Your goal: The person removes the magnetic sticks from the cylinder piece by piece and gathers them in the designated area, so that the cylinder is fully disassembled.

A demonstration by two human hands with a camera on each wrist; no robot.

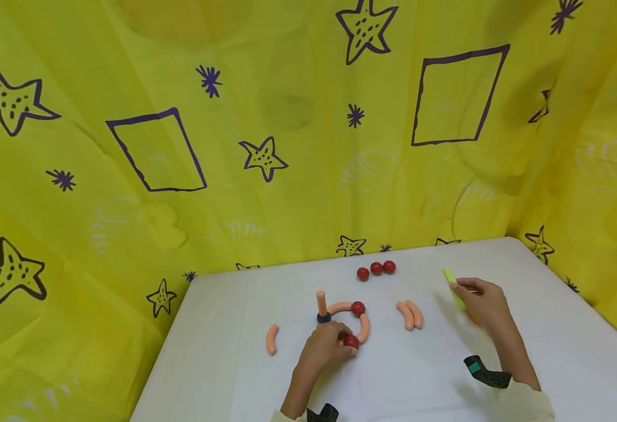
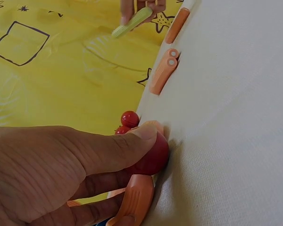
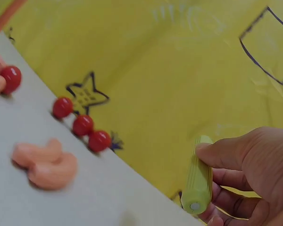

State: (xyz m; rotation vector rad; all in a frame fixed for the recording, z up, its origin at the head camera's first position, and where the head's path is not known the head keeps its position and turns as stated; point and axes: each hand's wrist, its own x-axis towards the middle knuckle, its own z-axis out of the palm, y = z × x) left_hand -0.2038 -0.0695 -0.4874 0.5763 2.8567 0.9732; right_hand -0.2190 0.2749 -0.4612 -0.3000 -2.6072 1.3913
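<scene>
With thumb and fingers my left hand [image 1: 323,349] pinches a red ball [image 2: 155,159] at the near side of a ring on the table. Curved peach magnetic pieces [image 1: 365,328] and another red ball [image 1: 358,308] form the ring. A curved piece [image 2: 137,197] sits right below the pinched ball in the left wrist view. At the ring's left, a peach rod [image 1: 321,302] stands up from a dark blue ball [image 1: 324,317]. Off to the right, my right hand [image 1: 487,303] holds a light green ribbed rod [image 3: 198,181] above the table, a pale magnet disc showing at its end.
Three red balls [image 1: 376,268] lie in a row toward the back. Two curved peach pieces [image 1: 410,315] rest side by side between my hands, and another [image 1: 272,340] lies at left. An orange rod [image 2: 178,26] is partly hidden beneath my right hand. A yellow curtain [image 1: 298,223] borders the table.
</scene>
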